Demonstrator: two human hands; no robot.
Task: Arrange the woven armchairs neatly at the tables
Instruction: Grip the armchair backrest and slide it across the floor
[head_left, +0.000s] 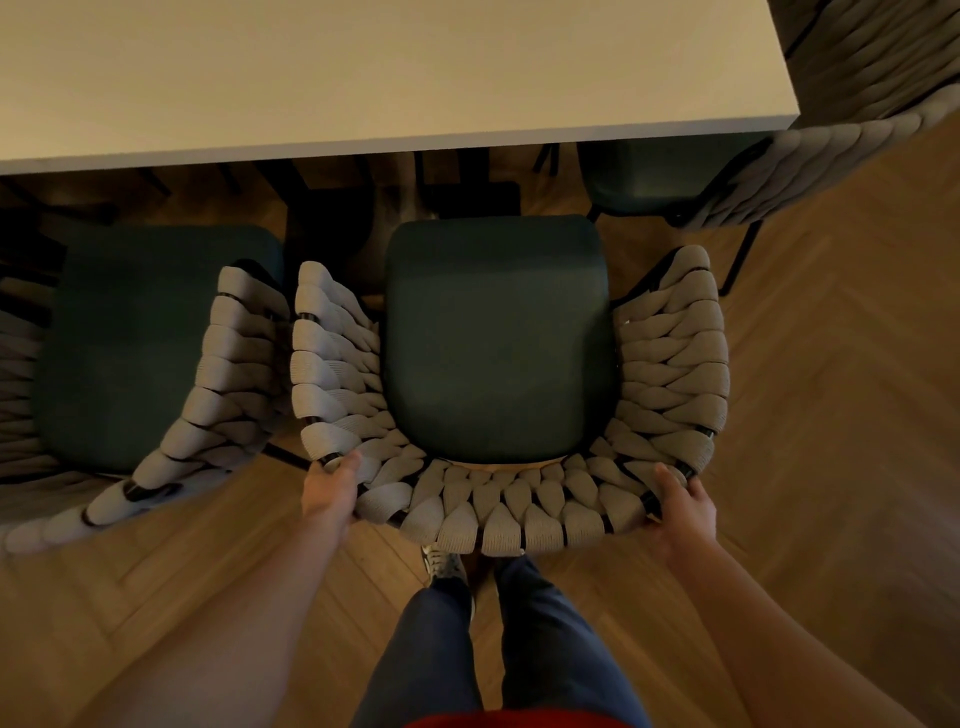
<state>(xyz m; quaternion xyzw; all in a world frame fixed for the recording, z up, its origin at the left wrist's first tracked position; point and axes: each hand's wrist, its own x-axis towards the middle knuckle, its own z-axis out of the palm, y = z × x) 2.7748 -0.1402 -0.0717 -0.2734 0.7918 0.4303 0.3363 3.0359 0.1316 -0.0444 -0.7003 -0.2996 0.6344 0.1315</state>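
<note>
Head view: the left hand (330, 491) and right hand (684, 506) each grip the backrest rim of the woven armchair (498, 338), which stands ahead of them, short of the table (363, 78). Rigid frame, likely moderately heavy; the padded weave gives secure purchase.

Three woven armchairs are showing, one in the middle (498, 364), one at the left (156, 364) and one at the right (779, 171), one pale counter (363, 73) is standing over them, and two hands, left (330, 491) and right (683, 506), are gripping the middle chair's back.
</note>
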